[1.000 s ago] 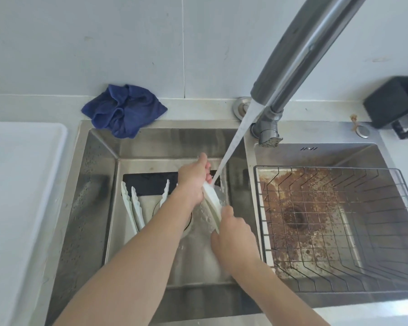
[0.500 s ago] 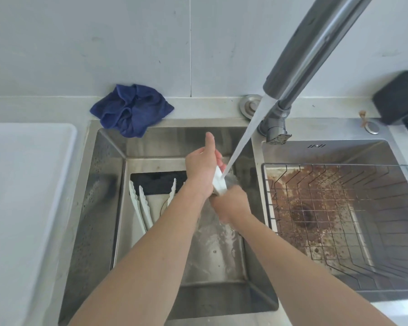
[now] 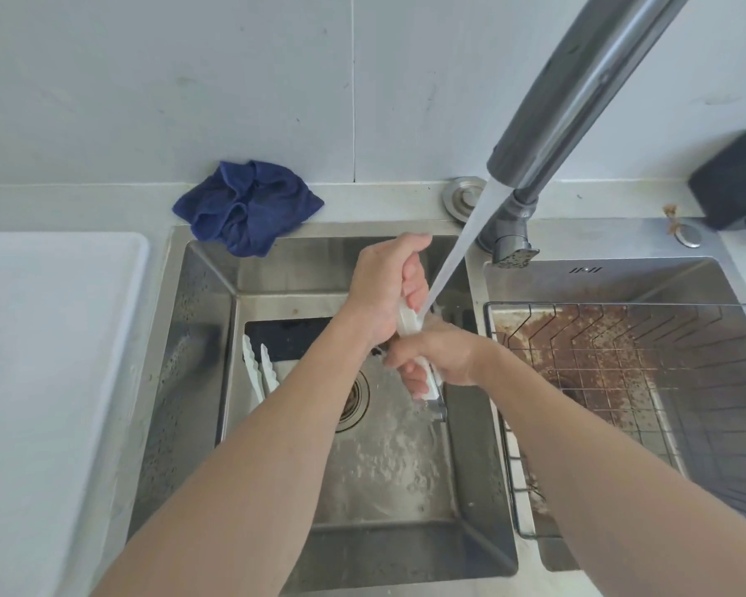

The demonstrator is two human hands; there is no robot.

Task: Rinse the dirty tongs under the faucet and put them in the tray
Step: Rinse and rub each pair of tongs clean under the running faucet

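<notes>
Both hands hold one pair of white tongs over the left sink basin. My left hand grips the upper part, fingers curled round it. My right hand grips the lower end, and the white tip pokes out below my fingers. Water from the grey faucet streams down onto the tongs between my hands. Another pair of white tongs lies against the basin's left side. The white tray sits on the counter to the left.
A crumpled blue cloth lies behind the sink. The right basin holds a wire rack over a rust-stained bottom. A black object stands at the far right. The drain is under my left forearm.
My hands have come closer together along the tongs, and my right hand has risen toward the stream. The camera view has shifted a little.
</notes>
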